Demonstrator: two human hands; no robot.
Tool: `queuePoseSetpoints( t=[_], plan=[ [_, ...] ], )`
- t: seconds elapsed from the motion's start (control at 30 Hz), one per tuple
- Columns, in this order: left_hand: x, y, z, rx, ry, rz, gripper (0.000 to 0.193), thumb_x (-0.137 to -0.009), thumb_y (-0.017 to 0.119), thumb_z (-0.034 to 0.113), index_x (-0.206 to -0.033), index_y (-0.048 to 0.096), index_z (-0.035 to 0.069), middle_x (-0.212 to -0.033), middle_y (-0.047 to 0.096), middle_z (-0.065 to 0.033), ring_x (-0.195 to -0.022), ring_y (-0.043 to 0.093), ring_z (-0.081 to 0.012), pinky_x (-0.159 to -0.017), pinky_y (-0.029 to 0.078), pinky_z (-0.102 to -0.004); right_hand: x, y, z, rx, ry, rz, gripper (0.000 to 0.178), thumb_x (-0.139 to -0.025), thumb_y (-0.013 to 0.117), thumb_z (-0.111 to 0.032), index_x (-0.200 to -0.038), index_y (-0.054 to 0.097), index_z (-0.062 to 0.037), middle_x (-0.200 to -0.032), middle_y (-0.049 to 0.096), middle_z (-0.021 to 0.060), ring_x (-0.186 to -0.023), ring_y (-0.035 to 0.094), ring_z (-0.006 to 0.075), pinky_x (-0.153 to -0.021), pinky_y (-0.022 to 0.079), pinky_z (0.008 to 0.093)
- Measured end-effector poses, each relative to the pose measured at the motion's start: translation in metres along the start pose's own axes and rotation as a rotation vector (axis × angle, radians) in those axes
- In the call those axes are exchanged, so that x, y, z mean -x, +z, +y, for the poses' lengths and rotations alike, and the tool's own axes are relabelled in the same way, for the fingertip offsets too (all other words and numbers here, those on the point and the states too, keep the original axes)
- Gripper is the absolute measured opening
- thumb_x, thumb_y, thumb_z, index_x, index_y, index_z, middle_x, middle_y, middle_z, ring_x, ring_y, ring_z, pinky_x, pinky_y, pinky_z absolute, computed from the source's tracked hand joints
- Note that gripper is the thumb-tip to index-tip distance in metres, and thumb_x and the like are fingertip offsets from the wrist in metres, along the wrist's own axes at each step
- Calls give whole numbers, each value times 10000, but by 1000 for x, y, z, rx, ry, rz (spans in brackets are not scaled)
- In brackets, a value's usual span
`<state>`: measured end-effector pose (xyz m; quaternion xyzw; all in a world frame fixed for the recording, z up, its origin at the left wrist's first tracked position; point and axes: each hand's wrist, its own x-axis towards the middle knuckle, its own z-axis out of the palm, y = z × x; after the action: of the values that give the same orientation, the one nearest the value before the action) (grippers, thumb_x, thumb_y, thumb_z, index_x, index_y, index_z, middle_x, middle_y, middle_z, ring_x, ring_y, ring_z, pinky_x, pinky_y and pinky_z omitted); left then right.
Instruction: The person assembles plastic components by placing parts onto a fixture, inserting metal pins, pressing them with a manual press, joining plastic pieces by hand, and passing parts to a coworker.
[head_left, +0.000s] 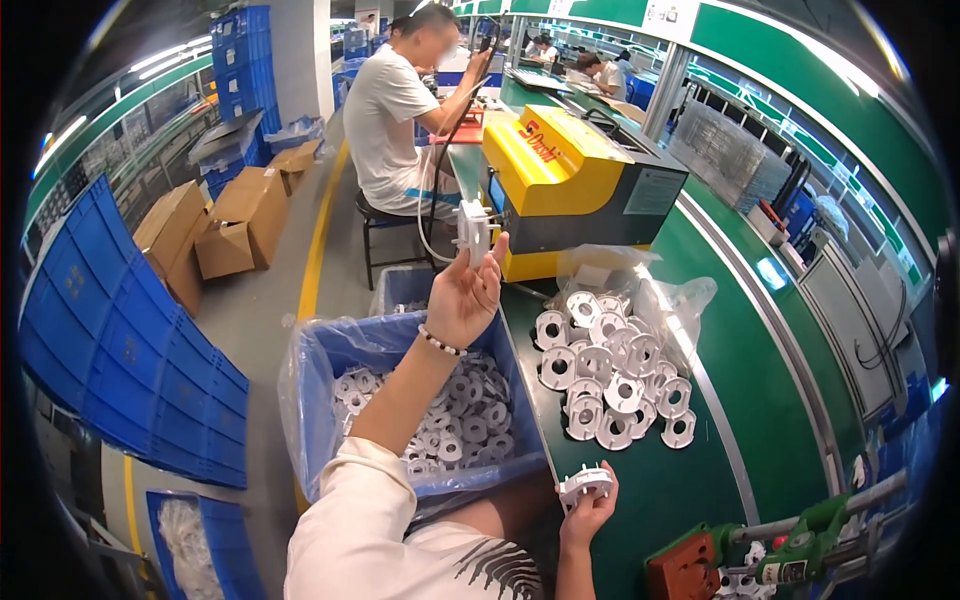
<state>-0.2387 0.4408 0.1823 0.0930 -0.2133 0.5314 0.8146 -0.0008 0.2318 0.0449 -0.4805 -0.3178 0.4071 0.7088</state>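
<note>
My left hand point(465, 300), with a beaded bracelet at its wrist, is raised beside the yellow and grey machine point(560, 185). Its fingers grip a white plastic part point(473, 230), held upright against the machine's near left side; whether the two touch I cannot tell. Low over the edge of the green bench, my right hand point(592, 508) pinches a second white plastic part point(585, 484), a round piece with small prongs. A heap of white ring-shaped parts point(610, 365) lies on the bench just beyond that hand.
A lined blue bin point(525, 420) of white parts stands left of the green bench point(690, 480). Clear plastic bag point(685, 300) lies behind the heap. A green hand press point(800, 545) is at lower right. Blue crates point(130, 340) and cardboard boxes point(245, 220) line the left; a seated person point(390, 130) works ahead.
</note>
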Motion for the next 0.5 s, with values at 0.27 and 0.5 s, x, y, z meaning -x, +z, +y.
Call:
queuePoseSetpoints(
  t=[0.27,0.5],
  plan=[
    [-5,1,-13,-58,19,23,375,-895,460,240,-1143,459,-41,-1164,525,-136,-823,618,-189,-730,501,-290,0,-4,6,-14,-42,-3,365,-822,499,15,-1183,448,-3,-1007,527,66,-862,536,146,-776,438,254],
    [-11,4,-17,-60,-16,28,349,-854,482,225,-1087,496,-34,-1071,568,-116,-801,598,-188,-710,482,-288,0,-4,6,21,-55,-13,361,-822,470,28,-1180,442,-9,-978,523,78,-825,545,161,-702,493,290]
  ],
)
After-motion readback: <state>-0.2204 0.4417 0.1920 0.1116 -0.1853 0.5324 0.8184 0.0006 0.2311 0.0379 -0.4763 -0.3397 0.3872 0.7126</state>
